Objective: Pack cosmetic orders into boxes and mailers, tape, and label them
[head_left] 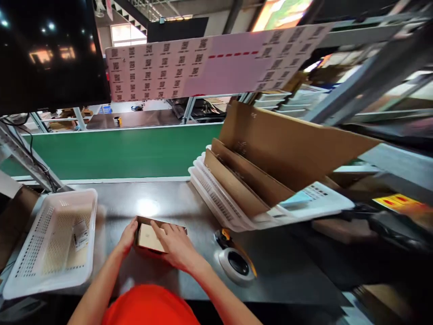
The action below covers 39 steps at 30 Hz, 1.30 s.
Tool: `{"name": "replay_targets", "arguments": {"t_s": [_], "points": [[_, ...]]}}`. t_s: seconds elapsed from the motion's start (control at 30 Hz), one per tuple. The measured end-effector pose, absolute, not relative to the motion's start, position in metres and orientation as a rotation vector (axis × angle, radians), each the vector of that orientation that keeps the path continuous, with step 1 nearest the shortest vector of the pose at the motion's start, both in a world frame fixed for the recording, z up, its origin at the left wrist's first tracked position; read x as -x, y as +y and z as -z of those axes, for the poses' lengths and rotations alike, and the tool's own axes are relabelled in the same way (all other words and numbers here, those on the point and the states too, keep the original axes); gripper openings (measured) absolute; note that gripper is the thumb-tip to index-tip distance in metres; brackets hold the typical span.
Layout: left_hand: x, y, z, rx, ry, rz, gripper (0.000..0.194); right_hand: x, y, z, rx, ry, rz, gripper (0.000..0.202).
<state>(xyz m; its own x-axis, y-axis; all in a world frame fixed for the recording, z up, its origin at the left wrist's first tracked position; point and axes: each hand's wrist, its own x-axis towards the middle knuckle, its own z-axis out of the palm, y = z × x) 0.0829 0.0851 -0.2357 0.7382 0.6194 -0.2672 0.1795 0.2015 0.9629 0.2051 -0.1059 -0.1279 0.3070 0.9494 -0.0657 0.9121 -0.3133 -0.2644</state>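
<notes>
The black screen (pixel 50 54) is cut off at ten o'clock. Labels on the board (pixel 152 70) (tiny print) are unreadable.

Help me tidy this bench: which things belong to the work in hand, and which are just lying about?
In hand:
- open box, between left hand and right hand
- pale item inside it

Apparently lying about:
- tape dispenser, perhaps a tool for this
- left basket with packet
- stacked baskets

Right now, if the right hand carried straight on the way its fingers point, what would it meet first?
Most likely the far wall of the open box, near the left hand; the height of the right hand is unclear, so it might pass over.
</notes>
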Motion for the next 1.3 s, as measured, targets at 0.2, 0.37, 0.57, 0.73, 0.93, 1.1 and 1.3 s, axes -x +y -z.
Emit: {"name": "replay_targets", "arguments": {"t_s": [0.2, 0.37, 0.57, 0.73, 0.93, 1.1, 1.3], "points": [[-0.084, 0.077, 0.239, -1.615, 0.839, -0.467, 0.062, -0.215, -0.147, 0.191, 2.208, -1.354, -0.041, 0.09], [-0.073, 0.052, 0.222, -2.104, 0.902, -0.583, 0.052, -0.184, -0.178, 0.248, 2.26, -0.803, -0.099, 0.07], [-0.079, 0.032, 0.209, -2.797, 0.234, -0.015, 0.053, -0.185, -0.16, 0.229, 2.29, -1.201, -0.355, 0.033], [-0.11, 0.057, 0.23, -3.055, 0.147, -0.496, 0.047, -0.217, -0.14, 0.237, 2.089, -1.114, -0.323, 0.019], [-0.096, 0.087, 0.285, -2.989, 0.116, -0.699, 0.045, -0.252, -0.169, 0.312, 2.008, -0.614, 0.221, 0.032], [-0.075, 0.097, 0.298, -2.707, 0.081, -0.429, 0.04, -0.329, -0.246, 0.313, 2.484, -0.012, 0.008, 0.048], [-0.087, 0.097, 0.275, -2.292, 0.137, -0.21, 0.034, -0.356, -0.28, 0.307, 2.556, -0.162, -0.366, 0.025]]}}
